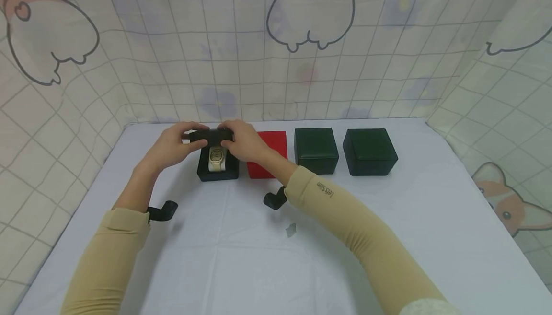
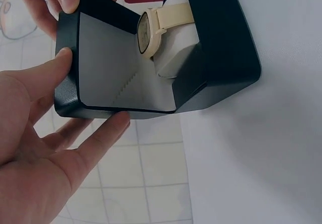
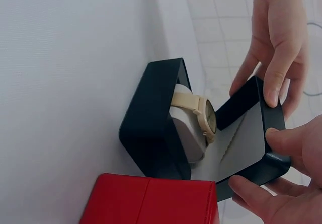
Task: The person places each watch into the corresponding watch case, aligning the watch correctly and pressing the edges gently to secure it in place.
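A dark watch box stands at the left of the table with its hinged lid raised. Inside it, a cream-coloured watch is strapped round a white cushion. My left hand grips the lid's left side, thumb on the front edge and fingers behind. On the other side, my right hand holds the lid in the same way, thumb on its rim. The lid's pale lining faces the watch, as both wrist views show.
Just right of the open box sits a red box, partly covered by my right forearm. Farther right are two closed dark green boxes, one nearer and another beyond it. A small grey patch lies on the white tabletop.
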`<act>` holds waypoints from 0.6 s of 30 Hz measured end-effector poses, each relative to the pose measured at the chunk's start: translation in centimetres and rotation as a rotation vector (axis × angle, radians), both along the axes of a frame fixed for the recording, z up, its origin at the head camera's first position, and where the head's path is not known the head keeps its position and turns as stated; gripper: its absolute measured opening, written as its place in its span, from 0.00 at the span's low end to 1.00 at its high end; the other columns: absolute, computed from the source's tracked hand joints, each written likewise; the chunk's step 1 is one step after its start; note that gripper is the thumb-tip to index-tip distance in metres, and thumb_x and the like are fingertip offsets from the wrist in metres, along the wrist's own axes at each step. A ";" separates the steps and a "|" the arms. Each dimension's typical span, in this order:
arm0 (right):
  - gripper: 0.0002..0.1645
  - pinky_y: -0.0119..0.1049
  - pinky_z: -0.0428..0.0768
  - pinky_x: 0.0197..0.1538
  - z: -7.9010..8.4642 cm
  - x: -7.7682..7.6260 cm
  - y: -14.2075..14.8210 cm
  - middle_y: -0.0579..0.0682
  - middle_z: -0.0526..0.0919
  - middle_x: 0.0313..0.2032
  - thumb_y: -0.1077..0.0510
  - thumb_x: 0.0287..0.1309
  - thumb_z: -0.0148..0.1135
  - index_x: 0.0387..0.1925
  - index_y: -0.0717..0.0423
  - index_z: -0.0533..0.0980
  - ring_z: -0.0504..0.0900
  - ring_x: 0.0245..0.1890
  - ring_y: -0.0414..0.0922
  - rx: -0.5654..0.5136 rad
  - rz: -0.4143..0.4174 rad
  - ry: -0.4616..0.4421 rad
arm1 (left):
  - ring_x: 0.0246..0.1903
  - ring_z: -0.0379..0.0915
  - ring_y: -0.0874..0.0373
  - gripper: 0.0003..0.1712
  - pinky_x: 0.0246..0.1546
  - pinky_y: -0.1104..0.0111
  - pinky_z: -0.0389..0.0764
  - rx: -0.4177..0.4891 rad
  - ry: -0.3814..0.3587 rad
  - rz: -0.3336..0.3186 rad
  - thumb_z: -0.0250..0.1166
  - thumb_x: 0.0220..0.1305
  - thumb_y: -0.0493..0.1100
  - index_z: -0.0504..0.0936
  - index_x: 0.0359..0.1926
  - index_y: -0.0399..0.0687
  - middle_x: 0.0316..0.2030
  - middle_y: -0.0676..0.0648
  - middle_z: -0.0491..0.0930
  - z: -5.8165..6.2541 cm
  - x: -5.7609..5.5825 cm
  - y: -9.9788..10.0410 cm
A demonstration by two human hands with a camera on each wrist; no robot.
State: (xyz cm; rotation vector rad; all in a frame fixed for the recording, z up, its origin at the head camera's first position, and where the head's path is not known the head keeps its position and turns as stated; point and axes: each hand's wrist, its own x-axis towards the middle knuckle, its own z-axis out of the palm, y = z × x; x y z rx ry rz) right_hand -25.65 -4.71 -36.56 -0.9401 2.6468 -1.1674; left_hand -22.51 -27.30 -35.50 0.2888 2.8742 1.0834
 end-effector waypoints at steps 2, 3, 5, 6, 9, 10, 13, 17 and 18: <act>0.24 0.36 0.76 0.61 0.0 0.0 0.0 0.54 0.78 0.59 0.61 0.71 0.62 0.66 0.59 0.73 0.76 0.56 0.46 0.003 0.001 0.003 | 0.68 0.61 0.31 0.27 0.60 0.37 0.71 -0.001 0.001 0.002 0.65 0.73 0.52 0.76 0.68 0.49 0.71 0.40 0.67 0.0 0.1 0.1; 0.24 0.36 0.76 0.62 0.0 0.1 0.1 0.54 0.78 0.59 0.61 0.71 0.62 0.66 0.59 0.73 0.75 0.57 0.46 0.006 0.001 0.004 | 0.68 0.61 0.30 0.27 0.60 0.37 0.71 0.000 0.001 0.004 0.65 0.73 0.52 0.76 0.67 0.49 0.71 0.40 0.67 -0.1 0.1 0.1; 0.25 0.35 0.76 0.62 -0.1 0.2 0.1 0.54 0.78 0.60 0.61 0.71 0.62 0.66 0.59 0.73 0.75 0.57 0.46 0.007 0.003 0.007 | 0.68 0.61 0.31 0.27 0.59 0.36 0.71 0.004 0.002 0.006 0.66 0.73 0.52 0.76 0.67 0.49 0.71 0.40 0.67 -0.2 0.2 0.1; 0.25 0.35 0.76 0.62 -0.1 0.2 0.1 0.54 0.78 0.60 0.61 0.71 0.62 0.67 0.59 0.73 0.75 0.57 0.47 0.006 0.004 0.008 | 0.68 0.62 0.31 0.26 0.59 0.37 0.72 0.007 0.003 0.006 0.66 0.73 0.52 0.76 0.67 0.49 0.71 0.40 0.67 -0.2 0.2 0.1; 0.25 0.36 0.76 0.62 -0.2 0.4 0.2 0.54 0.77 0.61 0.61 0.71 0.62 0.67 0.59 0.72 0.75 0.58 0.47 0.000 0.006 0.007 | 0.68 0.63 0.31 0.26 0.58 0.37 0.73 0.017 0.009 0.000 0.66 0.72 0.52 0.77 0.66 0.49 0.70 0.40 0.68 -0.4 0.3 0.0; 0.25 0.36 0.76 0.62 -0.3 0.4 0.2 0.54 0.77 0.61 0.61 0.71 0.62 0.67 0.59 0.73 0.75 0.58 0.47 -0.004 0.005 0.007 | 0.68 0.63 0.32 0.26 0.57 0.38 0.74 0.019 0.012 -0.002 0.66 0.72 0.52 0.77 0.66 0.49 0.69 0.40 0.69 -0.5 0.3 0.0; 0.26 0.36 0.76 0.62 -0.5 0.5 0.2 0.54 0.77 0.61 0.61 0.70 0.63 0.67 0.59 0.73 0.75 0.58 0.47 -0.007 0.001 0.015 | 0.67 0.64 0.31 0.26 0.57 0.38 0.75 0.023 0.024 -0.011 0.67 0.72 0.51 0.77 0.66 0.48 0.69 0.40 0.69 -0.6 0.3 0.0; 0.25 0.35 0.76 0.61 -0.7 0.6 0.2 0.54 0.77 0.61 0.61 0.70 0.64 0.66 0.59 0.74 0.75 0.57 0.47 -0.014 0.004 0.031 | 0.68 0.63 0.30 0.25 0.57 0.38 0.74 0.016 0.036 -0.017 0.67 0.72 0.49 0.77 0.65 0.47 0.69 0.39 0.69 -0.8 0.4 -0.1; 0.25 0.35 0.76 0.61 -0.8 0.7 0.2 0.54 0.77 0.61 0.61 0.69 0.64 0.66 0.59 0.74 0.75 0.58 0.47 -0.017 0.005 0.034 | 0.68 0.63 0.30 0.25 0.57 0.38 0.74 0.013 0.039 -0.019 0.67 0.72 0.49 0.77 0.65 0.46 0.69 0.39 0.69 -0.9 0.4 -0.1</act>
